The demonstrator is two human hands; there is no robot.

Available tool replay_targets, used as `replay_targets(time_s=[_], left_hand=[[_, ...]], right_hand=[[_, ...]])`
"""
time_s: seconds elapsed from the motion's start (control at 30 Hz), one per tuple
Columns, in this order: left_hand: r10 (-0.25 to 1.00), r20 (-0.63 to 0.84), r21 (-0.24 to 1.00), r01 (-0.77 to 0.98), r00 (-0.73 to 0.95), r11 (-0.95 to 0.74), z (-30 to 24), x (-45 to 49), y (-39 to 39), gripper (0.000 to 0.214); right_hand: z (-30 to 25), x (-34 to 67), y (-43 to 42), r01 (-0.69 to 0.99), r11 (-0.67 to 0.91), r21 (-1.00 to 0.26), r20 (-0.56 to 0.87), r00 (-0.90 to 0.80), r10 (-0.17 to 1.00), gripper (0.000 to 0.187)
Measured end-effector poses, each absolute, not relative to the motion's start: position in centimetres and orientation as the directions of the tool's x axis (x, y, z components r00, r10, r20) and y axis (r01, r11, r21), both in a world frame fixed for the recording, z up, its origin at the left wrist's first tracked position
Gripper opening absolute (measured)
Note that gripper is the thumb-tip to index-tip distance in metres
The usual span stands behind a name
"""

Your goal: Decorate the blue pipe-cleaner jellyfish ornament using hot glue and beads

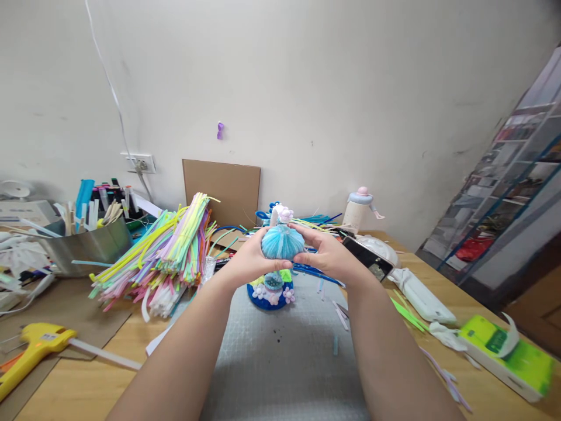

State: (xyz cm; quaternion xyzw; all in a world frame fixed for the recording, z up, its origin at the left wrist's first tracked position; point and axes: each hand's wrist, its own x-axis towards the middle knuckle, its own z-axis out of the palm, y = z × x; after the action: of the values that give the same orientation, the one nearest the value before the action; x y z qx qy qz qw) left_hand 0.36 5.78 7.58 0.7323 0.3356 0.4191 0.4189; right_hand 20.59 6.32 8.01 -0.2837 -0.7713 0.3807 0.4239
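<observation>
A light-blue fuzzy dome [283, 242], its strands gathered toward the top, is held between both hands above the mat. My left hand [252, 260] wraps round its left side, thumb along the lower edge. From the right, my right hand [324, 254] closes on the other side, its thumb near the bottom. White and blue fuzzy flowers [284, 213] show just above the dome. Below it stands a dark-blue round base [268, 303] with pale flowers and a teal rounded piece [273, 281]. Whether the dome touches the base piece, I cannot tell.
A grey cutting mat [284, 368] lies in front. Left are a large heap of coloured pipe cleaners [175, 245], a metal tin [92, 248] of sticks and a yellow glue gun [48, 339]. Right are a phone [368, 257], a white bottle [356, 210] and a green-white box [504, 354].
</observation>
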Motion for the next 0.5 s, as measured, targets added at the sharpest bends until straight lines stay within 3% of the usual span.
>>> replay_targets(time_s=[0.2,0.4,0.5], left_hand=[[0.855,0.347,0.878,0.188,0.385,-0.441,7.66,0.34,5.81,0.070],[0.865,0.335,0.883,0.196,0.373,-0.426,7.83,0.01,5.83,0.067],[0.867,0.334,0.888,0.184,0.369,-0.421,7.84,-0.06,5.85,0.066]], right_hand=[[7.79,20.81,6.36,0.127,0.536,-0.835,0.423,-0.476,0.771,0.069],[8.11,21.34,6.21,0.077,0.499,-0.863,0.457,-0.300,0.837,0.038],[8.16,21.28,6.15,0.023,0.436,-0.899,0.397,-0.374,0.838,0.035]])
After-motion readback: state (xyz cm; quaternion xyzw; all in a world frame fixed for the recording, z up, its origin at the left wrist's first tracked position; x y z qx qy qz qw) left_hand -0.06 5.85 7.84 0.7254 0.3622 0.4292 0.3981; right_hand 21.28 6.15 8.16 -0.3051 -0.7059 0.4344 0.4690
